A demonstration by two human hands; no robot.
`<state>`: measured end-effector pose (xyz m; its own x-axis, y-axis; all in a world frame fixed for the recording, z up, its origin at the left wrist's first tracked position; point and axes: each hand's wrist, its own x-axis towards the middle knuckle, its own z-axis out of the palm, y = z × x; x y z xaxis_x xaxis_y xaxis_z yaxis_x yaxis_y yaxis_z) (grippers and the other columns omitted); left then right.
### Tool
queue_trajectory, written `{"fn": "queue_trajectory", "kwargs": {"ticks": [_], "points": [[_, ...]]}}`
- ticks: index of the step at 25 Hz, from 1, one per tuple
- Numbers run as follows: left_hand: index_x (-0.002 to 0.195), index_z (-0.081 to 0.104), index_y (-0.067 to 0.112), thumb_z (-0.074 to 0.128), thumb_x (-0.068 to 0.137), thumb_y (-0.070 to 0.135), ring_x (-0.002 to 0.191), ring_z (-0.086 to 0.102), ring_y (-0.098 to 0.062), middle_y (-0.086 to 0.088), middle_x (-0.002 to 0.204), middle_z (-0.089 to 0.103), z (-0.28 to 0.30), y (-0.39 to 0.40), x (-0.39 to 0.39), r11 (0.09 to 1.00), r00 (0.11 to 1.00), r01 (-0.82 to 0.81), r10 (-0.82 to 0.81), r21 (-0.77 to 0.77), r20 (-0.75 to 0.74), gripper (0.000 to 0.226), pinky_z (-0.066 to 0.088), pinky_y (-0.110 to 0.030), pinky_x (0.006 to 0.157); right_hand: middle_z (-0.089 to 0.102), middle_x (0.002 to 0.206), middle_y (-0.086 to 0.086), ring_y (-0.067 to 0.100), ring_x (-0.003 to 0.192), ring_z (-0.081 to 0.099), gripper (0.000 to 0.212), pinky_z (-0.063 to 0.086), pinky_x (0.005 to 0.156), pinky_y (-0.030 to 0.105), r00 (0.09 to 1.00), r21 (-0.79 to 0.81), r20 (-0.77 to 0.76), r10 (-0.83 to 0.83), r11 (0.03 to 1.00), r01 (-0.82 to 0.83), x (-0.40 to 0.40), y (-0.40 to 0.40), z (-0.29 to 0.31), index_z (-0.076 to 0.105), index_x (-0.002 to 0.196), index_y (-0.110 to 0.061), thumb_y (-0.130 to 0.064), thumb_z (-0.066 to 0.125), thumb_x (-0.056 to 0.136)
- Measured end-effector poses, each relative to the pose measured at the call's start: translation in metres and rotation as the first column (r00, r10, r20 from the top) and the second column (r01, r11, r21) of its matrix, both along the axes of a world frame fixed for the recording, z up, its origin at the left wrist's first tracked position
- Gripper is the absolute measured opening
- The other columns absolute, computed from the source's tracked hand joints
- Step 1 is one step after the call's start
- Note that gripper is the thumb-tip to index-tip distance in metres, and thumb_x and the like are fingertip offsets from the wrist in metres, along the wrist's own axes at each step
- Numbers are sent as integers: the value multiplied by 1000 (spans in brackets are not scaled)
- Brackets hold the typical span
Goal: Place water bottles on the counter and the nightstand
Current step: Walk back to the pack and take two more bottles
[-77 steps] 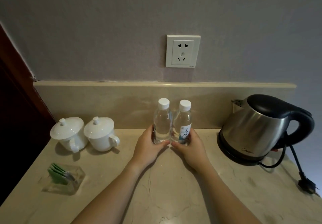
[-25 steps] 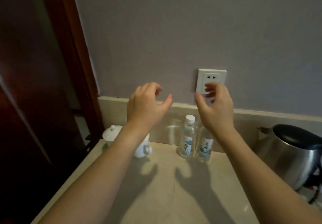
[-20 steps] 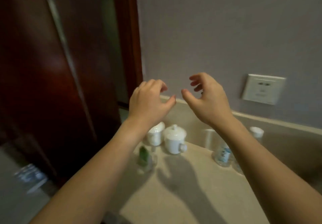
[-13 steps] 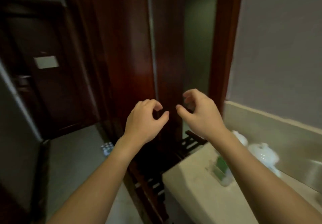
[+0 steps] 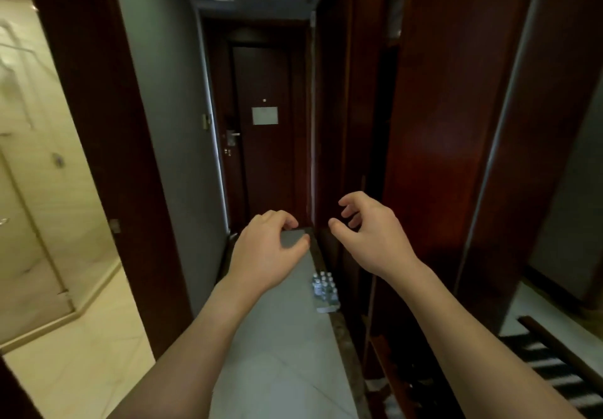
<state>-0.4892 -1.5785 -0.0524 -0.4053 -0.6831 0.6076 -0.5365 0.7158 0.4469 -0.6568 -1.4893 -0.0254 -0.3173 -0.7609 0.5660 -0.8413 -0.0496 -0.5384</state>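
A pack of several small water bottles (image 5: 323,291) with white caps stands on the hallway floor against the dark wooden wardrobe. My left hand (image 5: 267,252) is held out in front of me, fingers loosely curled, holding nothing. My right hand (image 5: 368,234) floats beside it at the same height, fingers apart and bent, also with nothing in it. Both hands are well above the pack and a little nearer to me. The counter with its two bottles is out of view.
A narrow hallway runs ahead to a dark entrance door (image 5: 264,144). On the left a doorway opens onto a tiled bathroom (image 5: 42,190). A dark wooden wardrobe (image 5: 434,144) lines the right side, with a slatted luggage rack (image 5: 554,363) at bottom right.
I have let go of the two bottles on the counter, raised both hands and turned left, so the view swung from the counter to the hallway.
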Motion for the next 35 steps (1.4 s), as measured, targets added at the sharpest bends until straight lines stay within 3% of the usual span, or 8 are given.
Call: {"fn": "queue_trajectory", "kwargs": {"ticks": [5, 12, 17, 25, 30, 35], "points": [[105, 65, 26, 62, 81, 49, 100, 59, -11, 11, 103, 65, -17, -91, -7, 999, 999, -31, 31, 27, 12, 33, 51, -37, 88, 59, 100, -15, 4, 87, 58, 37, 52, 75, 29, 997, 21, 50, 54, 998, -55, -5, -98, -15, 57, 119, -29, -43, 63, 86], [105, 66, 23, 66, 82, 45, 99, 59, -11, 9, 102, 65, -44, -229, -88, 998, 998, -51, 50, 46, 29, 32, 51, -35, 87, 60, 98, -12, 7, 85, 58, 37, 52, 75, 30, 988, 27, 104, 117, 992, -121, -80, -257, -61, 60, 116, -26, -39, 68, 83], [109, 66, 18, 71, 82, 40, 95, 62, -13, 6, 101, 67, -20, -346, -144, 993, 996, -91, 89, 76, 26, 35, 52, -30, 81, 61, 100, -11, 9, 87, 60, 38, 54, 77, 35, 976, 46, 100, 194, 979, -199, -137, -394, -39, 59, 117, -25, -41, 67, 83], [121, 58, 21, 71, 81, 42, 99, 61, -11, 12, 101, 62, -2, -540, -155, 970, 977, -196, 205, 145, -55, 47, 53, -33, 86, 61, 99, -15, 5, 87, 60, 37, 57, 79, 37, 947, 93, 139, 289, 948, -303, -159, -603, -26, 59, 118, -29, -42, 66, 84], [116, 62, 20, 71, 80, 42, 98, 63, -13, 8, 104, 66, -31, -697, -171, 978, 987, -143, 152, 154, -43, 42, 54, -35, 85, 63, 95, -12, 7, 83, 62, 34, 57, 79, 41, 960, 70, 158, 231, 967, -244, -178, -752, -45, 62, 115, -24, -37, 68, 84], [111, 65, 17, 67, 79, 46, 99, 64, -20, -1, 109, 68, -37, -843, -233, 981, 1000, 2, -2, 193, -1, 43, 54, -42, 86, 67, 94, -5, 13, 86, 64, 30, 54, 78, 33, 978, 77, 200, 62, 994, -78, -228, -867, -55, 64, 111, -21, -33, 69, 83]]}}
